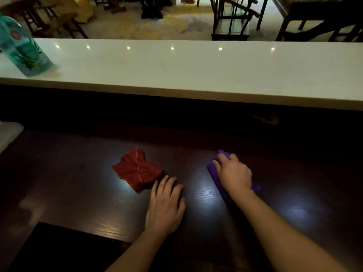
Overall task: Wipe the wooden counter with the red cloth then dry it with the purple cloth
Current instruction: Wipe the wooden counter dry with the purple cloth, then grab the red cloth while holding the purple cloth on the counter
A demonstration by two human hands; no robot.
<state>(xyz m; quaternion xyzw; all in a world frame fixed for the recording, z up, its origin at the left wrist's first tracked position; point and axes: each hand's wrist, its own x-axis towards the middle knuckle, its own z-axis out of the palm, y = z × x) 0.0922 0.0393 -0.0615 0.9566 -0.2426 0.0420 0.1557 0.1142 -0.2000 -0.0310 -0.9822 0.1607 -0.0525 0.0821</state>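
Purple cloth (216,173) lies under my right hand (234,173), fingers curled over it; my left hand (167,205) rests spread flat on the wooden counter (78,183), just right of the red cloth (137,170).

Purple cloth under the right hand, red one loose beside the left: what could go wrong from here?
1. The red cloth lies crumpled on the wooden counter just beyond the left hand; a wide sweep could drag it along.
2. The right hand covers most of the bunched purple cloth, so drying may leave streaks.
3. The counter is dim with glare patches; damp spots may be missed.
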